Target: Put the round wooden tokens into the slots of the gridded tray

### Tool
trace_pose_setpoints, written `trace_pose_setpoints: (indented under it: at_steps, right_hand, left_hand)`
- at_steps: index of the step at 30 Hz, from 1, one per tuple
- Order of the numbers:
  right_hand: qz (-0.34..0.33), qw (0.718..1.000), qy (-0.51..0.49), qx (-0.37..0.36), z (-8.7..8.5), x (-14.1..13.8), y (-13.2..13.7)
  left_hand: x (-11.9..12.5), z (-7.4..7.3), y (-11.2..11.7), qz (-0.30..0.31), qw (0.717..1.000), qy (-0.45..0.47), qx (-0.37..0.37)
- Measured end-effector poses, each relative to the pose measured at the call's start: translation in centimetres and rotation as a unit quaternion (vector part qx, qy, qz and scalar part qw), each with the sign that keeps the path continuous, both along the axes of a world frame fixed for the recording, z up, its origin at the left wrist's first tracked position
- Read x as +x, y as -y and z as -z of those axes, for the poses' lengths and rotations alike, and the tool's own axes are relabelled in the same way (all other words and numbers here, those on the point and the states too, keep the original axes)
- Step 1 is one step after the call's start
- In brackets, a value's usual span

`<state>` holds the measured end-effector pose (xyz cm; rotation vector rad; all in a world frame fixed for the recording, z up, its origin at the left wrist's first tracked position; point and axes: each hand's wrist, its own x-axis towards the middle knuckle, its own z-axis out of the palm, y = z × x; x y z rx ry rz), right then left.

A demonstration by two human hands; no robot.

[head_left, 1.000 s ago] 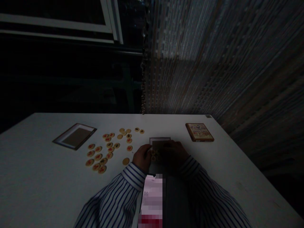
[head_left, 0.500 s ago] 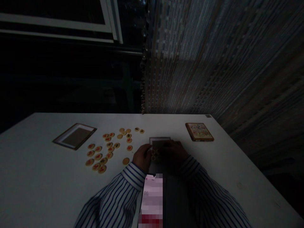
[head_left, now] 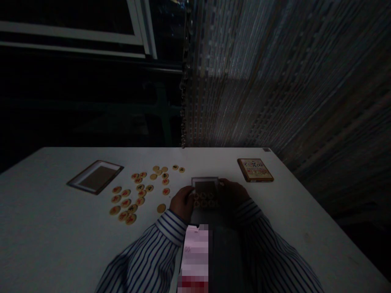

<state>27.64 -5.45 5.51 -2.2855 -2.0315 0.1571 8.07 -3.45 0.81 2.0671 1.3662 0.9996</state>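
A small shallow box [head_left: 205,178] lies in front of me, with two rows of round Chinese chess pieces [head_left: 204,203] in its near part. My left hand [head_left: 182,202] is closed on the box's left edge. My right hand [head_left: 236,193] holds the box by its right side, the fingertips at the far right corner; its lower part lies in deep shadow. To the left of my left hand are many loose chess pieces [head_left: 126,202], some with red marks and some with black. One piece with a plain face [head_left: 161,208] sits closest to that hand.
Another shallow open box [head_left: 97,176] lies at the left of the white table [head_left: 61,244]. A printed box [head_left: 255,170] rests at the back right. A lit phone [head_left: 195,260] is at the front between my forearms. Behind the table hangs a string curtain [head_left: 232,81].
My right hand has moved back from over the box to its right side, uncovering the rows of pieces. My left hand has stayed on the left edge.
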Motion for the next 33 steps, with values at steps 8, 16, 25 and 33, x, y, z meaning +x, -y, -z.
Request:
trace_pose_setpoints:
  at_steps: [8,16,25,33]
  right_hand:
    - [-0.020,1.000,0.000,0.001,0.3,0.3,-0.1]
    - [-0.023,0.999,-0.022,0.037,0.7,0.2,-0.1]
    - [0.067,0.988,-0.011,0.140,-0.4,-0.2,0.0]
    - [0.084,0.977,-0.005,0.196,0.2,-0.4,-0.1]
  left_hand:
    - [0.1,-0.2,0.1,-0.010,1.000,0.006,-0.010]
    - [0.1,-0.3,0.1,-0.010,1.000,0.005,-0.001]
    - [0.0,-0.4,0.2,-0.056,0.997,0.050,-0.013]
    - [0.3,-1.8,0.7,-0.111,0.989,0.091,-0.020]
